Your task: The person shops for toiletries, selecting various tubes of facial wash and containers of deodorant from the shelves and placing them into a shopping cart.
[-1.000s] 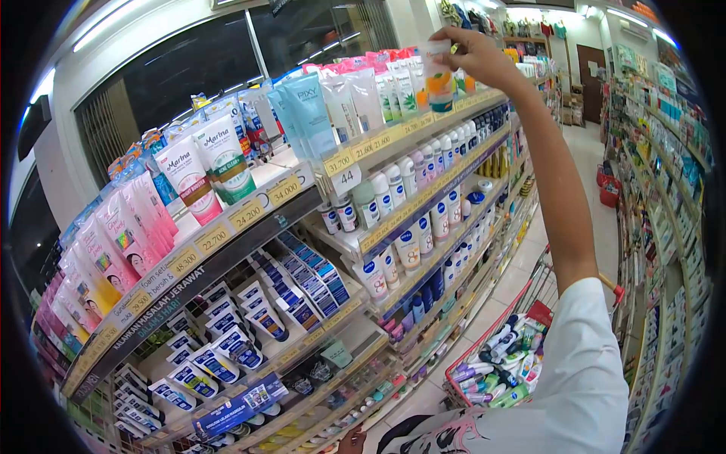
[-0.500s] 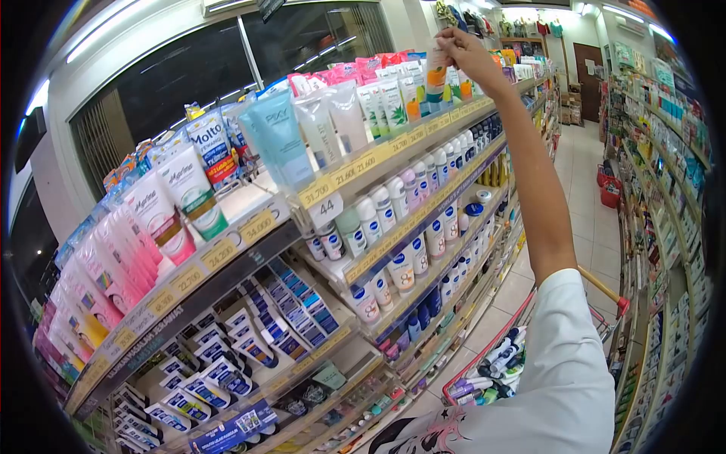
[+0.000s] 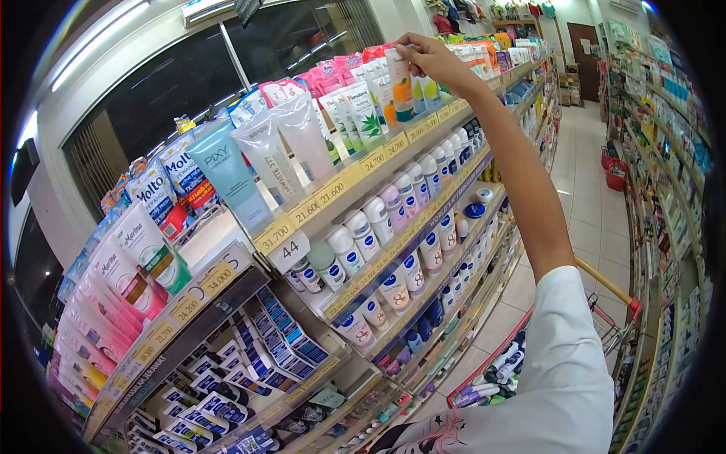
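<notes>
- My right hand (image 3: 439, 64) is raised to the top shelf (image 3: 355, 178), its grip pinched on the cap end of one white tube with an orange band (image 3: 399, 87).
- That tube stands upright at the front edge of the top shelf, its lower end among the other tubes just above the yellow price strip.
- My left hand is out of view, so I can say nothing of its grip.
- Beside the held tube to its left I count two white tubes with green leaf prints (image 3: 363, 113), close together.
- Further left stand two translucent tubes (image 3: 283, 147) and one pale blue PIXY tube (image 3: 223, 174), side by side and leaning back.
- A white tag marked 44 (image 3: 290, 250) hangs under the top shelf's front edge.
- On the shelf below runs a long row of white roll-on bottles (image 3: 393, 208); it trails off too far to count exactly.
- One shopping cart (image 3: 605, 303) with a yellow handle stands low to the right, partly hidden by my white sleeve (image 3: 571, 363), with bottles lying in it.
- At lower left, small blue-and-white boxes (image 3: 280, 348) fill slanted racks, too many and too crowded to count.
</notes>
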Demonstrator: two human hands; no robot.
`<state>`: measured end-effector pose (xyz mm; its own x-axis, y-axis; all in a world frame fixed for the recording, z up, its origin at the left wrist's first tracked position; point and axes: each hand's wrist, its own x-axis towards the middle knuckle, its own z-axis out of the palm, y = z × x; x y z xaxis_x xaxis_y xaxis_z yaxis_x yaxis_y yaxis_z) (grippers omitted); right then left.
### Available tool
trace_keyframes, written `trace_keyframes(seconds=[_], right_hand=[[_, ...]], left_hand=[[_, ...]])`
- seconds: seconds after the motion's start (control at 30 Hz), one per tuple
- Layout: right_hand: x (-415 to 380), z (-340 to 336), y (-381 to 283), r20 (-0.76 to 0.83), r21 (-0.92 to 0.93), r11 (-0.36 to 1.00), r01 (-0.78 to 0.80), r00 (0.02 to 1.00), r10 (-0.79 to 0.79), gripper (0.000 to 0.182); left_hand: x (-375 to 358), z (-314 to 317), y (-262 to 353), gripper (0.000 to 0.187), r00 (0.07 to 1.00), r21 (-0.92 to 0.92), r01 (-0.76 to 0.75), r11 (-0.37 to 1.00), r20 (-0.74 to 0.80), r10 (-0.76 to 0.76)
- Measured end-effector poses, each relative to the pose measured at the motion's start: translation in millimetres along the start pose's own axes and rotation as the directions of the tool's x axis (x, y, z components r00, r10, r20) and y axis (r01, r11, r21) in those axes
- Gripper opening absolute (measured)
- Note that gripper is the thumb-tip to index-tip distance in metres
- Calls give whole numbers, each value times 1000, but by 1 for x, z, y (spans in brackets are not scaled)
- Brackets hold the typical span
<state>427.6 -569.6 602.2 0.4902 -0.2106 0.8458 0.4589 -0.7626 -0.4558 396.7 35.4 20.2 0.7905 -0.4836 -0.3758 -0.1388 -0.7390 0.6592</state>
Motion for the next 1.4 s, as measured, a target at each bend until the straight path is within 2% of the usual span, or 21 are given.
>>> trace_keyframes(seconds=[0.27,0.33,0.43,0.53,0.63,0.97,1.07,1.4], right_hand=[[6,6,7,58,-16,1000,-19,998,20,27],[3,9,9,93,26,997,-73,993,70,26],[-3,15,13,88,111,988,-106,991,97,25],[-9,17,15,43,83,986,-146,989,143,24],[-10,14,18,104,56,990,-130,987,124,24],[-1,19,29,75,16,995,-95,993,94,23],[-2,17,25,103,13,989,-147,984,145,24],[-6,16,28,93,70,991,-116,990,109,23]], left_hand=[[1,-1,0,42,1000,2,24,1000,0,-24],[0,-1,-1,42,1000,1,29,1000,-1,-29],[-1,-1,-1,42,1000,3,31,1000,0,-31],[-2,-2,-2,41,999,7,33,999,-1,-33],[-4,-3,-5,41,999,10,37,999,-2,-37],[-6,-9,-9,41,999,25,38,999,4,-39],[-5,-10,-10,40,999,23,38,999,9,-38],[-5,-13,-11,40,999,19,45,999,23,-45]])
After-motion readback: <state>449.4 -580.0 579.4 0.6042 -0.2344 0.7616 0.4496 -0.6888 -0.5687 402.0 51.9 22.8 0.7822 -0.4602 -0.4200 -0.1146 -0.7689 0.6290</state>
